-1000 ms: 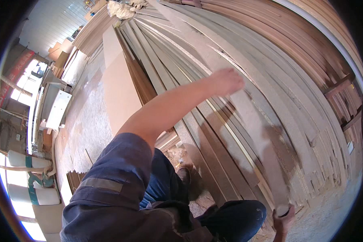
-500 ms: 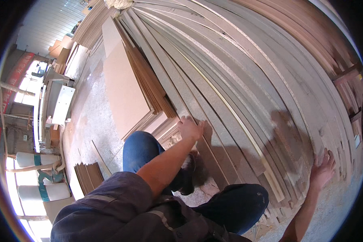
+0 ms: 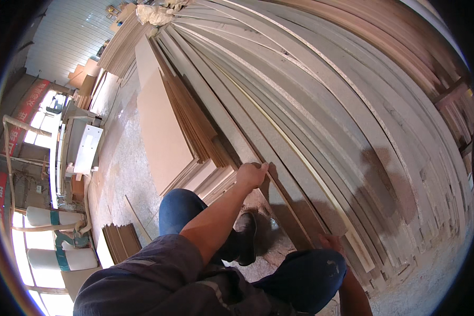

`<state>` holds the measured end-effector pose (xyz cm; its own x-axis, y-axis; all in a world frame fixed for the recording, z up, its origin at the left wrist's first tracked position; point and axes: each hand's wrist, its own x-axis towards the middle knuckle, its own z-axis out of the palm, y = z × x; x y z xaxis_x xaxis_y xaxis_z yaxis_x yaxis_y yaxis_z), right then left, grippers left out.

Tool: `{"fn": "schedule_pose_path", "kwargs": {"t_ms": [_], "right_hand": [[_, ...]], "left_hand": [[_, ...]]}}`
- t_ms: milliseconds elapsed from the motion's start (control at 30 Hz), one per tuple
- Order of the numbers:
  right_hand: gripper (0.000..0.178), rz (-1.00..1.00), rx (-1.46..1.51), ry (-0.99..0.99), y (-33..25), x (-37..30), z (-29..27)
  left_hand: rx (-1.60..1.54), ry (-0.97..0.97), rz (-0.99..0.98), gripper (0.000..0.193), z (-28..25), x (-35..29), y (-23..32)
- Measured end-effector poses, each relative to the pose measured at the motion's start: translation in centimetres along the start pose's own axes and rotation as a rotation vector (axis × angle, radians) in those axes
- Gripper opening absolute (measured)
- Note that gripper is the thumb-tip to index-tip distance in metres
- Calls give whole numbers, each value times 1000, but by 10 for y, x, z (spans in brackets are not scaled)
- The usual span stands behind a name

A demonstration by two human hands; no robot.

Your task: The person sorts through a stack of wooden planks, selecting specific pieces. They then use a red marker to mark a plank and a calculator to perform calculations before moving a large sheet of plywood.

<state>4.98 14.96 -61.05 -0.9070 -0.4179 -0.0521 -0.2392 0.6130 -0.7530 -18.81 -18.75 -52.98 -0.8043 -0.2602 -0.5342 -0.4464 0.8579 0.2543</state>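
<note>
My left hand (image 3: 252, 175) is closed on the upper edge of a long thin board (image 3: 294, 206) at the near side of a row of boards standing on edge. Farther along that board, near its close end, my right hand (image 3: 332, 243) has its fingers curled at the edge. My right knee hides part of that hand. Many more long grey-brown boards (image 3: 321, 110) lean together behind the held one. Left of my left hand lies a stack of brown and pale panels (image 3: 166, 131).
My knees (image 3: 181, 210) are bent beside the boards. A short bundle of brown strips (image 3: 122, 242) lies on the floor at the left. Farther off are a white-topped machine (image 3: 87, 150) and white cylinders with green bands (image 3: 63, 259). Reddish boards (image 3: 405, 47) stand at the far right.
My right hand has come left from the far-right board ends to the near board, behind my knee. My left hand has closed on the board's edge, and the view has shifted slightly.
</note>
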Motion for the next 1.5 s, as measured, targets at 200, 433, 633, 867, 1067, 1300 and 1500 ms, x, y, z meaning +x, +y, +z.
{"fn": "schedule_pose_path", "kwargs": {"t_ms": [200,433,633,867,1067,1300,1500], "right_hand": [[52,393,-161,-373,-27,37,-52],[54,601,-352,-397,-22,-83,-93],[64,333,-302,119,11,-150,-86],[62,427,-448,202,-10,-107,-121],[75,308,-572,351,8,-47,-201],[35,416,-858,559,28,-25,-209],[49,438,-144,37,3,-41,-8]], "left_hand": [[-419,351,-44,60,90,36,-7],[-1600,9,-274,53,13,64,26],[-1501,77,-261,46,-10,0,92],[-1483,-115,12,47,-51,25,159],[-1318,-259,239,51,-50,78,191],[-234,500,-118,83,39,24,16],[-208,283,-294,88,59,36,-8]]}}
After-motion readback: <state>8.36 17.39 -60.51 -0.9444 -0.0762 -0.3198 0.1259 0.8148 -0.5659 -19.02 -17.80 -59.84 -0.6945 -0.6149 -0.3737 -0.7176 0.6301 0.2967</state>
